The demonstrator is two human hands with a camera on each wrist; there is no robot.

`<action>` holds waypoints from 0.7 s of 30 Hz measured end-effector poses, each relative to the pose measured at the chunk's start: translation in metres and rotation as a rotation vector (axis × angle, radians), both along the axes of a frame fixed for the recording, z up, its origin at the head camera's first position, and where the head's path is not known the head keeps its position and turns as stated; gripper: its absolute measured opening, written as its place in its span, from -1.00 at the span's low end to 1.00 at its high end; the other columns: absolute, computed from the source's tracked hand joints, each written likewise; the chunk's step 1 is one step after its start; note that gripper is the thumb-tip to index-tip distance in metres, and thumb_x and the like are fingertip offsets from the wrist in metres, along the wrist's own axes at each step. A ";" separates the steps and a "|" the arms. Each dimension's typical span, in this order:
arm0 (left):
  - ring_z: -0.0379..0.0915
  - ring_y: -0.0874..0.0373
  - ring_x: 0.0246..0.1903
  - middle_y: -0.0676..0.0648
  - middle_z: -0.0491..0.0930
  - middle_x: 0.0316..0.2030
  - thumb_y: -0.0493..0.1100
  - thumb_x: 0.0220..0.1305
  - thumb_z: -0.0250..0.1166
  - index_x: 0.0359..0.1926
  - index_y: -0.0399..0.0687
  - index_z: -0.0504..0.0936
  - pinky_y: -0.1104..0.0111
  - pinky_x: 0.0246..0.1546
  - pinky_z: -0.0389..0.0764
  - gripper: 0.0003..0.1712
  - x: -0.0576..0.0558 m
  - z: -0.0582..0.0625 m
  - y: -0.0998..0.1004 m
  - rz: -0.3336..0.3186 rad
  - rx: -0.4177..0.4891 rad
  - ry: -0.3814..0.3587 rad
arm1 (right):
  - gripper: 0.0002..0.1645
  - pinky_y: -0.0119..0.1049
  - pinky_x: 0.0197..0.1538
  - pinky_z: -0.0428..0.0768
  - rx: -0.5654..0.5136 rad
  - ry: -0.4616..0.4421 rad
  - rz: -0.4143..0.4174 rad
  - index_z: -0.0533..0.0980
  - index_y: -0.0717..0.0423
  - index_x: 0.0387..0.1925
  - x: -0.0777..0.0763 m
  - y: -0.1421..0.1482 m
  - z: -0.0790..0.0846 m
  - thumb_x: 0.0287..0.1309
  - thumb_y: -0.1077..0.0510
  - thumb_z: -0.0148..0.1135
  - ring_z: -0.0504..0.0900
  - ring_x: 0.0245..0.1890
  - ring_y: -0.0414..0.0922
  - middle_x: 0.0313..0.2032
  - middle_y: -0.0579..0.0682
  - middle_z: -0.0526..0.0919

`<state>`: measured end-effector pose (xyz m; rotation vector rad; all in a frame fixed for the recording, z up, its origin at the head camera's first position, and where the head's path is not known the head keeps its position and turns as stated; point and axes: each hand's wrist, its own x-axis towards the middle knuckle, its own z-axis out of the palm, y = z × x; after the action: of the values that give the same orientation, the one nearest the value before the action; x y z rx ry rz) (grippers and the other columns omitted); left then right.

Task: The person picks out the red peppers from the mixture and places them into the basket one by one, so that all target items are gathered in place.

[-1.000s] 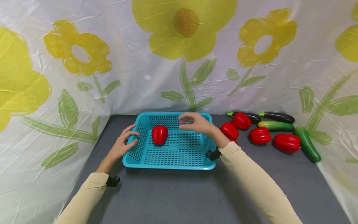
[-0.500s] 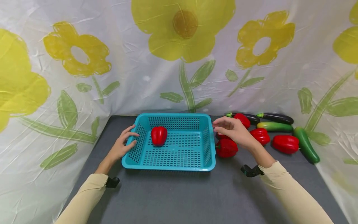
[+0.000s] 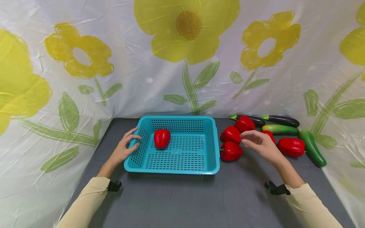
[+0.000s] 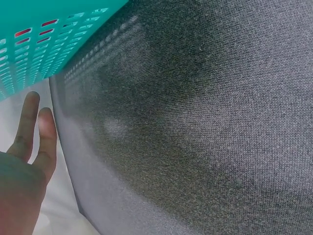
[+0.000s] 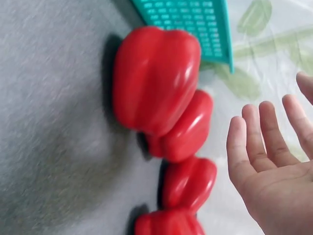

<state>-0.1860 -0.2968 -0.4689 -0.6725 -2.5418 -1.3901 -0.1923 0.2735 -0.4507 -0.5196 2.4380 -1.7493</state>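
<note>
The left hand [image 3: 122, 150] lay relaxed at the rim of the blue basket [image 3: 171, 172]; the right hand [image 3: 264, 146] hung empty, fingers loosely parted.
The basket, at frame centre, held one red pepper [image 3: 162, 138]; other red peppers [image 3: 231, 151] lay right of centre.

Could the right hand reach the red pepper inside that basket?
Probably yes: the right hand looks empty and the basket is open on top, though its right wall stands between hand and red pepper.
</note>
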 end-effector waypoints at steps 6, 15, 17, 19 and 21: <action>-0.07 -0.55 0.37 -0.58 0.09 0.39 -0.59 0.28 0.21 0.02 -0.54 0.55 -0.41 0.07 0.24 -0.72 -0.001 -0.002 0.000 -0.006 0.007 0.000 | -0.54 -0.29 0.02 0.60 0.004 -0.014 -0.017 0.51 0.28 0.20 0.002 0.011 -0.013 0.36 0.16 0.32 0.61 0.03 0.15 0.05 0.16 0.62; -0.06 -0.57 0.37 -0.59 0.09 0.39 -0.60 0.27 0.20 0.02 -0.54 0.54 -0.44 0.08 0.20 -0.71 -0.002 -0.002 0.001 -0.008 0.009 0.002 | -0.53 -0.34 0.01 0.59 -0.026 0.015 -0.045 0.53 0.23 0.22 -0.004 0.026 -0.030 0.32 0.24 0.35 0.64 0.04 -0.04 0.11 0.04 0.62; -0.07 -0.57 0.37 -0.60 0.10 0.38 -0.60 0.27 0.20 0.02 -0.54 0.54 -0.46 0.08 0.17 -0.71 -0.001 -0.001 0.001 -0.006 0.011 0.001 | -0.49 -0.34 0.03 0.58 -0.039 0.008 -0.026 0.50 0.24 0.26 -0.006 0.028 -0.032 0.32 0.26 0.34 0.61 0.10 0.02 0.15 0.04 0.60; -0.07 -0.57 0.36 -0.60 0.09 0.38 -0.58 0.29 0.20 0.02 -0.54 0.53 -0.49 0.06 0.15 -0.72 -0.002 -0.003 0.000 -0.008 0.014 -0.001 | -0.44 -0.33 0.04 0.58 -0.045 -0.004 -0.002 0.46 0.24 0.30 -0.008 0.029 -0.035 0.30 0.27 0.36 0.57 0.16 0.07 0.20 0.10 0.56; -0.08 -0.57 0.36 -0.59 0.08 0.39 -0.57 0.29 0.19 0.02 -0.54 0.52 -0.51 0.06 0.13 -0.73 -0.002 -0.005 -0.001 -0.013 0.018 -0.004 | -0.37 -0.31 0.08 0.56 -0.042 -0.015 0.029 0.42 0.26 0.34 -0.009 0.029 -0.038 0.27 0.29 0.38 0.51 0.22 0.19 0.26 0.20 0.50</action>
<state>-0.1881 -0.2981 -0.4743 -0.6847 -2.5291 -1.4187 -0.2016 0.3029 -0.4892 -0.5411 2.3772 -1.7895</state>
